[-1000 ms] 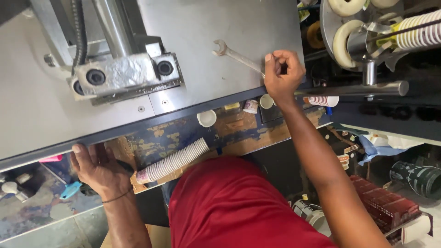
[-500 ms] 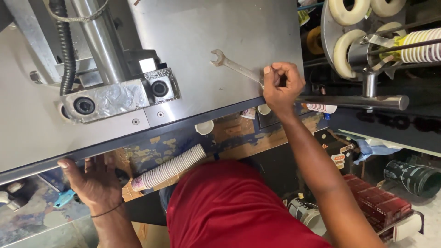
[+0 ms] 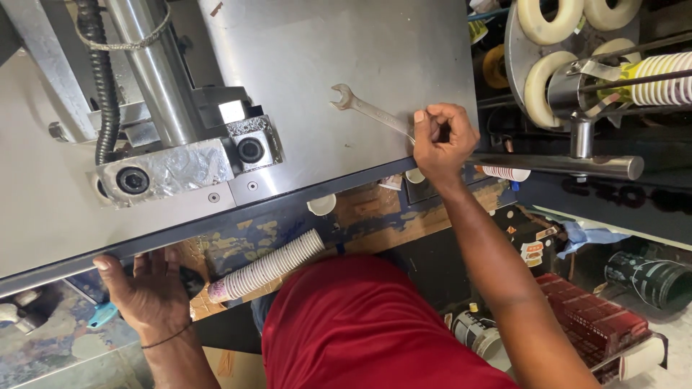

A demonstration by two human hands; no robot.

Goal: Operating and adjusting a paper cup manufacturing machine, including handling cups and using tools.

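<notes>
1. Two hands are at work at the front of our steel machine table, one at each end of its dark front edge.
2. Our right hand sits at the table's right front corner, fingers curled tight around the shank of an open-ended wrench. The wrench lies flat on the plate, its open head pointing up-left, away from the edge.
3. Our left hand is below the table's front edge at the lower left, fingers spread and pressed up against the underside lip, holding nothing that we can see.
4. Between the wrench head and the foil-wrapped block with its two round sockets, the plate is bare steel, so there is room to swing the wrench leftward.
5. To the right, the table stops just beyond our knuckles; a polished horizontal bar starts right beside the hand, and above it hang cream-coloured rollers and a row of nested cups. Room on that side is tight.
6. Under the edge, a sleeve of stacked paper cups lies tilted on a worn wooden shelf, between our two arms and clear of both.
7. A corrugated black hose and a shiny column stand at the table's back left, well apart from the wrench.
</notes>
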